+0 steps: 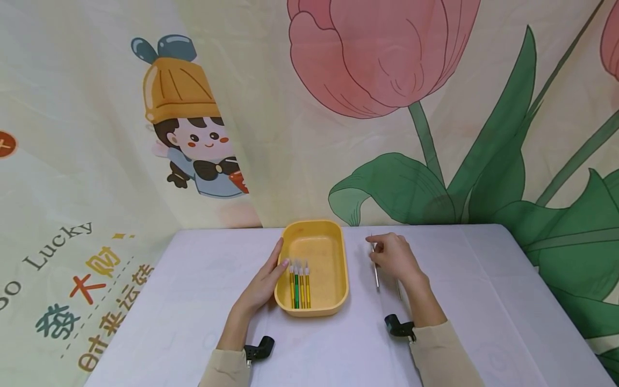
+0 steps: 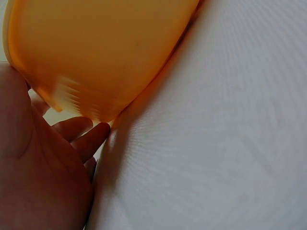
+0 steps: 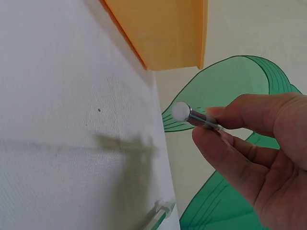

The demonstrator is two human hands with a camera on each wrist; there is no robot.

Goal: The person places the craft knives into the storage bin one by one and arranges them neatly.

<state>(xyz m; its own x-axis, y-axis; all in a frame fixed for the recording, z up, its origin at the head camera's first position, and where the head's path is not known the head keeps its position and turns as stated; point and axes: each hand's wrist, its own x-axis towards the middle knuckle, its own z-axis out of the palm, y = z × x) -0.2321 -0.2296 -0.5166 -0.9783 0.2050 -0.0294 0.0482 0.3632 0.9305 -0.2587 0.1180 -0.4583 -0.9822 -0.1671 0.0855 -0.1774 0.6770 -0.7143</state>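
Observation:
A yellow plastic tray (image 1: pixel 333 269) stands on the white-covered table, with several slim yellow and green pen-like sticks (image 1: pixel 300 287) upright-pointing in its left half, their tips pale. My left hand (image 1: pixel 263 279) grips the tray's left side, thumb at the rim and fingers along the outer wall. To the right of the tray, my right hand (image 1: pixel 396 258) pinches a slim silver pen-like stick (image 1: pixel 376 277) between thumb and fingers, above the table. Its near end is round and whitish in the right wrist view. Another slim stick (image 3: pixel 160 215) lies on the table below this hand, partly out of view.
The white cloth (image 1: pixel 169 312) covers the table up to its back edge. Behind it hangs a printed curtain (image 1: pixel 271 134) with a tulip and a cartoon figure. Each wrist carries a small black camera (image 1: pixel 261 348).

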